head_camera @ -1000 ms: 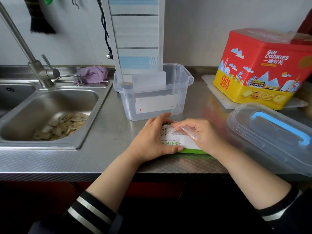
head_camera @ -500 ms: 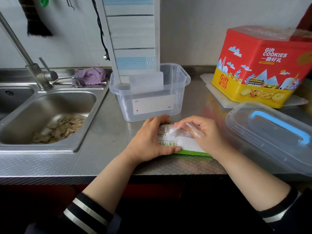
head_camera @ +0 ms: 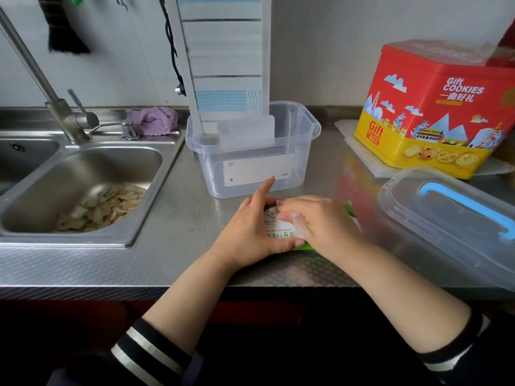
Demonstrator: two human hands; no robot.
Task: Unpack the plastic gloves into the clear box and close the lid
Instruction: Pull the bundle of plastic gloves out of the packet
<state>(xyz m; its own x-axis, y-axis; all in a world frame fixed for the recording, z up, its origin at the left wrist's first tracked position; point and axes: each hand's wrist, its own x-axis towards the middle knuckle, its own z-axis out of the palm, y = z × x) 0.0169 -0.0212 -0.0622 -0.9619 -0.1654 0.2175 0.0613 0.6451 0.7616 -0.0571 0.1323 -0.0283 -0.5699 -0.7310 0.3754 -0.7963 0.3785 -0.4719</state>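
Your left hand [head_camera: 248, 232] is wrapped round the near end of the flat green-and-white cardboard glove packet [head_camera: 281, 232], thumb underneath at the front edge, index finger pointing up toward the box. Your right hand [head_camera: 320, 224] is curled over the top of the packet, pinching a bit of filmy clear plastic glove [head_camera: 299, 231] at the opening. The packet lies on the steel worktop [head_camera: 181, 213], just in front of the clear plastic box [head_camera: 306, 126], which is open; whether it holds anything I can't tell.

For this step I'd keep that left grip firm so the packet doesn't slide, and pull the gloves out as one wad rather than singly, since thin film probably tears or clings. The clear lid with the blue handle [head_camera: 446, 215] sits to your right, well clear of the box.

Readable text: "DISPOSABLE" and "TPE" on the packet, upside down to you. The red-and-yellow tin [head_camera: 434, 107] says "Gift COOKIES". The box's white label is too small to read.
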